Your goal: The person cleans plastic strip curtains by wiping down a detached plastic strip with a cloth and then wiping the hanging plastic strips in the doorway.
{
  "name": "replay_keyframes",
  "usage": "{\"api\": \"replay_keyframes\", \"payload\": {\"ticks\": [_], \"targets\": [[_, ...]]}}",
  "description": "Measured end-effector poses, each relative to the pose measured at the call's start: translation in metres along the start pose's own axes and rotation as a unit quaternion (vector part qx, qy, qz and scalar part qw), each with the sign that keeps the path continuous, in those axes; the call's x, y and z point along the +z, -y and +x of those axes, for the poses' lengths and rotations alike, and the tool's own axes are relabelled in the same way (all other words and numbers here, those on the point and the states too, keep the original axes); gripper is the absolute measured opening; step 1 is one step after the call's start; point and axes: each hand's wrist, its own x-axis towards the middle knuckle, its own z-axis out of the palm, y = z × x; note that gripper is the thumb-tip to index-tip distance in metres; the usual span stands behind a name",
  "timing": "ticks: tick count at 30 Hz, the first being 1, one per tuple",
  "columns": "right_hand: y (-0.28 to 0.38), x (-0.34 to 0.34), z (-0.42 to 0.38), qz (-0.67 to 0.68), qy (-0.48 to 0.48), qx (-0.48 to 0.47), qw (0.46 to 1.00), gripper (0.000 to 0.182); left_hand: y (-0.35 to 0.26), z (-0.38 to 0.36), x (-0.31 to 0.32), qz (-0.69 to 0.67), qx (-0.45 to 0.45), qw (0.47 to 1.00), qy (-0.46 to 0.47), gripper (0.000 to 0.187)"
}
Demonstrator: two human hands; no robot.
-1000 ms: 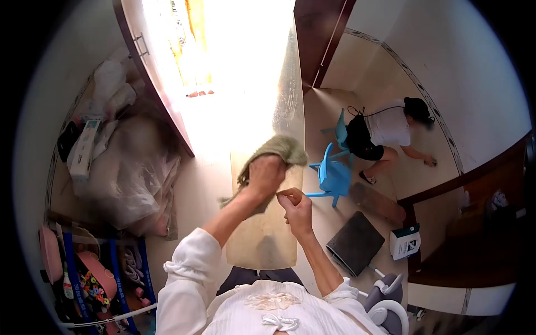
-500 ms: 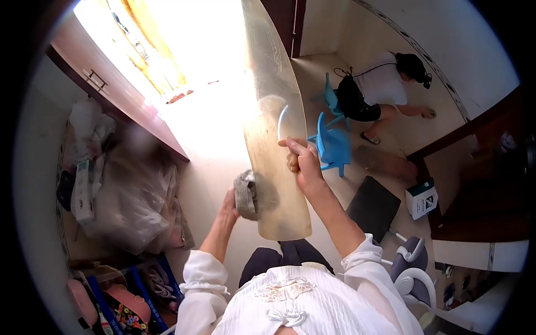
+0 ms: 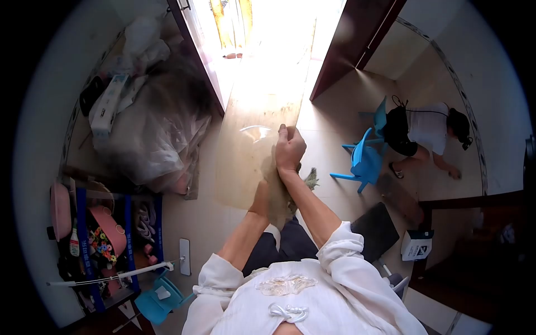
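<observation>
A long translucent yellowish plastic sheet (image 3: 245, 162) stretches from in front of my body toward the bright doorway. My right hand (image 3: 291, 148) is closed on its right edge, thumb on top. My left hand (image 3: 261, 196) is behind the sheet's near end, showing dimly through the plastic with its fingers mostly hidden. A grey-green cloth (image 3: 310, 178) is bunched at that hand and sticks out past the sheet's right edge, behind my right forearm.
Blue chairs (image 3: 365, 162) stand at right, beside a crouching person (image 3: 427, 131) reaching toward the floor. A dark flat board (image 3: 373, 234) and a white box (image 3: 417, 245) lie nearer. Plastic-wrapped goods (image 3: 151, 128) and a blue-edged rack (image 3: 106, 240) line the left.
My view has turned left to right across the room, bringing the doorway to the centre. My left hand and the cloth have moved from the sheet's left edge behind it to the right edge.
</observation>
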Motion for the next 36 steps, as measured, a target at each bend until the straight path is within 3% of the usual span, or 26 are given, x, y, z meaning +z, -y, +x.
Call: {"api": "replay_keyframes", "payload": {"ticks": [1,2,3,5,6,8,9,11,13,15,21,23,27,29,31,33,35,36], "targets": [[-0.004,0.003,-0.005,-0.015,0.002,-0.016,1.000,0.028,0.003,-0.009,-0.005,-0.199,-0.100,0.974,-0.027,0.040],[-0.011,0.006,-0.012,-0.017,0.001,-0.016,1.000,0.028,-0.012,-0.027,0.014,-0.148,-0.124,0.976,-0.096,0.037],[-0.018,0.008,-0.018,-0.037,0.009,-0.030,0.999,0.028,-0.003,-0.041,-0.001,-0.148,-0.123,0.977,-0.094,0.037],[-0.032,0.011,-0.026,-0.056,0.016,-0.047,0.997,0.028,0.016,-0.064,-0.044,-0.205,-0.241,0.947,0.047,0.032],[-0.038,0.010,-0.027,-0.062,0.013,-0.037,0.997,0.028,-0.002,-0.067,-0.027,-0.204,-0.238,0.948,0.049,0.032],[-0.041,0.006,-0.030,-0.043,-0.009,-0.029,0.999,0.029,-0.031,-0.081,0.005,0.014,-0.170,0.977,-0.126,0.029],[-0.037,0.002,-0.031,-0.019,-0.027,-0.032,0.999,0.029,-0.034,-0.080,0.000,0.015,-0.168,0.978,-0.126,0.029],[-0.038,-0.008,-0.028,0.007,0.011,0.085,0.996,0.029,-0.030,-0.077,-0.017,-0.043,-0.118,0.985,-0.116,0.027],[-0.027,-0.013,-0.025,0.045,0.016,0.112,0.993,0.029,-0.013,-0.075,-0.047,-0.058,-0.128,0.987,-0.079,0.032],[0.000,-0.020,-0.024,0.175,0.003,0.195,0.965,0.028,-0.002,-0.076,-0.051,-0.124,-0.169,0.974,-0.088,0.033],[0.034,-0.027,-0.032,0.260,0.114,0.170,0.944,0.029,-0.010,-0.071,0.023,-0.155,-0.161,0.971,-0.086,0.028],[0.039,-0.029,-0.031,0.263,0.147,0.143,0.943,0.029,-0.014,-0.074,0.030,-0.225,-0.096,0.952,-0.185,0.027],[0.048,-0.030,-0.046,0.272,0.134,0.153,0.941,0.030,-0.006,-0.044,-0.018,-0.297,-0.045,0.925,-0.234,0.019],[0.046,-0.028,-0.058,0.300,0.119,0.201,0.925,0.031,-0.010,-0.050,-0.034,-0.235,0.014,0.948,-0.214,0.019],[0.040,-0.020,-0.066,0.296,0.122,0.218,0.922,0.031,-0.015,-0.070,-0.041,-0.051,0.082,0.973,-0.211,0.020],[0.037,-0.011,-0.074,0.308,0.102,0.259,0.910,0.032,-0.009,-0.078,-0.046,-0.026,0.116,0.958,-0.261,0.022],[0.035,-0.005,-0.081,0.317,0.114,0.274,0.901,0.032,-0.004,-0.088,-0.044,0.169,0.169,0.918,-0.317,0.021],[0.033,-0.004,-0.086,0.301,0.137,0.263,0.906,0.032,-0.003,-0.093,-0.042,0.195,0.190,0.904,-0.329,0.021]]}}
